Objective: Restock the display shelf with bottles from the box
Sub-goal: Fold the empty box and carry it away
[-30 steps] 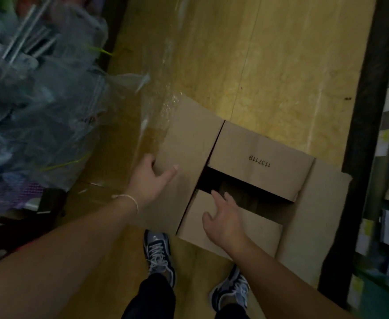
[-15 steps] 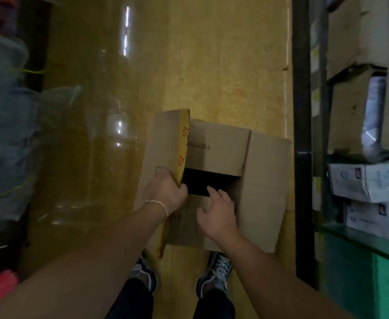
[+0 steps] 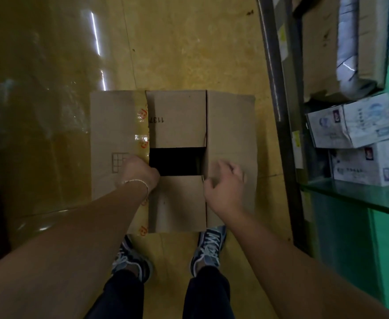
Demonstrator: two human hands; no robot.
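Both corrugated flaps of box [image 3: 177, 120] now spread flat by hands.

Matt brown cardboard box [image 3: 177, 120] with glossy yellow tape [image 3: 142, 125] on shiny floor [image 3: 189, 42].

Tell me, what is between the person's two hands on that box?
In the head view, the dark opening of the cardboard box and the near inner flap lie between the left hand and right hand. No bottles show inside.

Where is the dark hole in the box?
In the head view, the dark opening is mid-frame in the cardboard box, between the left hand and right hand.
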